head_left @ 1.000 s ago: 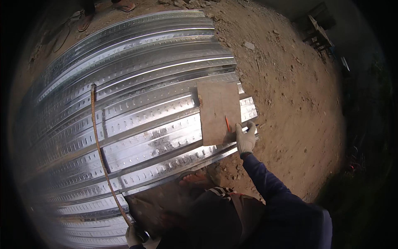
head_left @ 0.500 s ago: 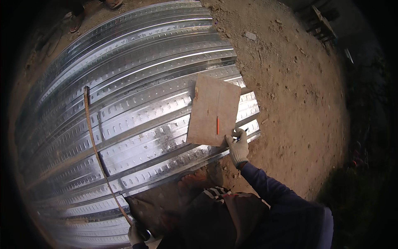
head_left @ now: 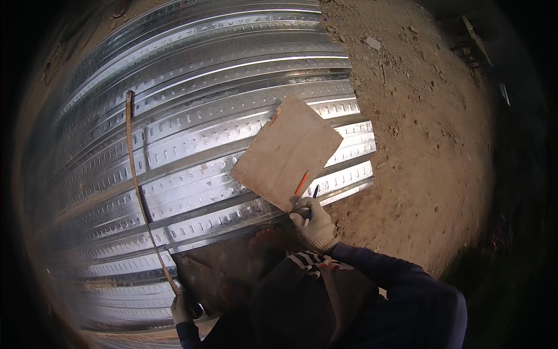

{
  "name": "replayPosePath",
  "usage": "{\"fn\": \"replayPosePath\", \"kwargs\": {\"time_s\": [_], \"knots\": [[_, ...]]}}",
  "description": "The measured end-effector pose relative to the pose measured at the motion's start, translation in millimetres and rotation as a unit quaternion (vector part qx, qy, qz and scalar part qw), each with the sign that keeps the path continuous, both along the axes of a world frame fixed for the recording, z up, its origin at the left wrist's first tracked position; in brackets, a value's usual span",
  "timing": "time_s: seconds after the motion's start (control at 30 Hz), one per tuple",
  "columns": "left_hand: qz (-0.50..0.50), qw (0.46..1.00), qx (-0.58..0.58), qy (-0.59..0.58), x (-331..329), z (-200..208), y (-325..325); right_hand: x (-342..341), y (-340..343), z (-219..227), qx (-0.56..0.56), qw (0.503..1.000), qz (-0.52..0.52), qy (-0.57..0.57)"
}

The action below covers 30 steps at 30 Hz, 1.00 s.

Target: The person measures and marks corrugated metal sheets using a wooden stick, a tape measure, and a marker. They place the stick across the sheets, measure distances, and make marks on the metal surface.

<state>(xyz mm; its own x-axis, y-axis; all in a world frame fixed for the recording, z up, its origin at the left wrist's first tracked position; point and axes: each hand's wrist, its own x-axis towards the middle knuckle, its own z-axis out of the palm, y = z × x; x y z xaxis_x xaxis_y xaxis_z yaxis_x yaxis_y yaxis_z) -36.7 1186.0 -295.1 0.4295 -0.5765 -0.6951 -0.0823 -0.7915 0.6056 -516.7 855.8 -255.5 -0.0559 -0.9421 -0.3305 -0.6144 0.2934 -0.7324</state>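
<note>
My gloved right hand [head_left: 314, 225] is closed at the near corner of a thin brown board [head_left: 282, 151], with a dark pen [head_left: 315, 191] also held in its fingers. The board lies turned diagonally across ribbed metal sheets [head_left: 197, 174]. On its face, close to my fingers, rests an orange pencil [head_left: 301, 183]. At the lower left, my gloved left hand [head_left: 181, 309] grips a tape measure, whose dark case [head_left: 196, 310] shows partly beside it. The long tape blade [head_left: 136, 180] runs from there across the ribs toward the far side. Some fingers of the left hand are hidden.
Bare brown soil [head_left: 424, 151] with small stones borders the right ends of the sheets. A pale flat chunk [head_left: 373, 43] lies on it at the far right. Wooden pieces [head_left: 475, 43] stand in shadow at the upper right. My clothed legs and knees fill the bottom.
The board has turned clockwise, its near corner swinging left with my right hand. The pencil now slants. The view has shifted slightly; my left hand still holds the tape measure.
</note>
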Motion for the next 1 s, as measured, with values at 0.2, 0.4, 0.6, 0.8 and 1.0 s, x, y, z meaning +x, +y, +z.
{"fn": "replayPosePath", "kwargs": {"time_s": [0.2, 0.4, 0.6, 0.8, 1.0], "knots": [[-0.026, 1.0, -0.008, -0.011, 5, -8, 11, -27, -21, -16, -0.144, 0.989, -0.002, 0.04], [-0.078, 0.993, 0.032, -0.086, -5, 3, 0, -23, -31, -20, -0.173, 0.981, 0.0, 0.086], [-0.021, 1.0, -0.012, -0.011, -1, -12, 3, -26, -21, -12, -0.197, 0.974, 0.058, 0.092], [0.05, 0.995, 0.089, -0.005, -14, 25, -17, -14, -42, -1, -0.28, 0.937, 0.171, 0.118], [0.105, 0.99, 0.09, -0.024, -30, 36, -41, -30, -85, -2, -0.332, 0.922, 0.146, 0.135]]}}
